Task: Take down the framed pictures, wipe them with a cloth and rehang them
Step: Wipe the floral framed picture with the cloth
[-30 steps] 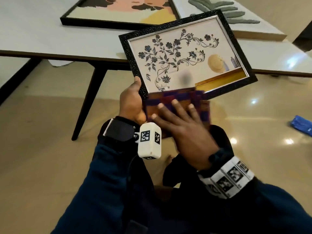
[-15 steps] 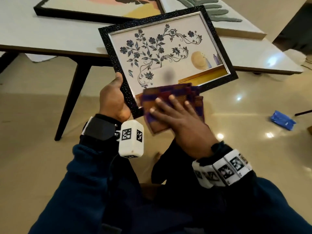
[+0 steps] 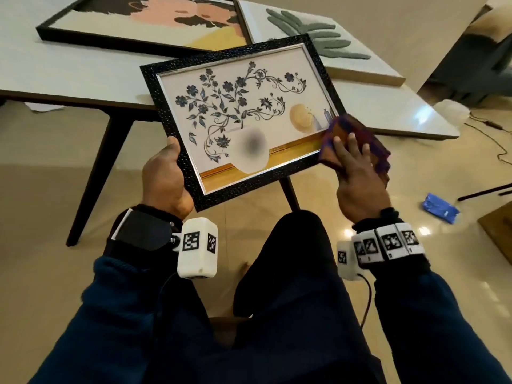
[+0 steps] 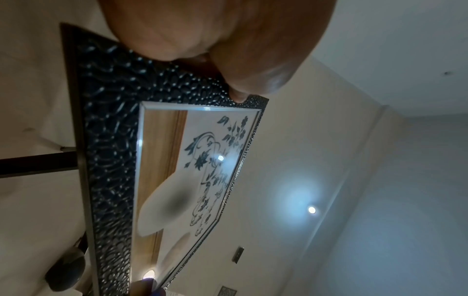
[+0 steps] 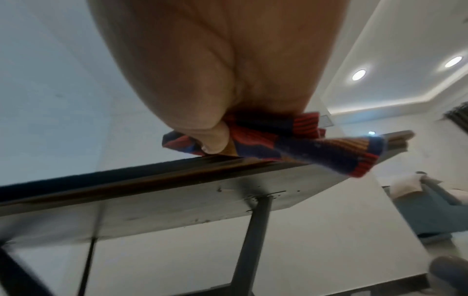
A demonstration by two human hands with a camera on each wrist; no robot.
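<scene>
**A:** So where's the floral picture being kept right now? Can't quite tell.

**B:** It's held up off the bench, tilted, over the person's lap. Black textured frame, blue flower print under glass. The near-left corner is gripped by the left hand, thumb laid on the front of the frame, the rest of the fingers hidden behind it. In the left wrist view the thumb is seen pressed right on the frame's edge.

**A:** And the cloth?

**B:** A checked cloth, purple, orange and red, is pressed against the right end of the picture by the right hand. The fingers are laid fairly flat on top of it, while in the right wrist view a thumb is seen tucked under, so the cloth is pinched. Part of the cloth hangs off past the frame's right edge.

**A:** Other stuff around?

**B:** Two more pictures are lying flat on the bench, further back: a black-framed one with peach and yellow shapes on the left, and a light canvas with a green plant shape to its right, edges touching or overlapping, hard to say. A blue packet is seen on the floor at the right.
</scene>
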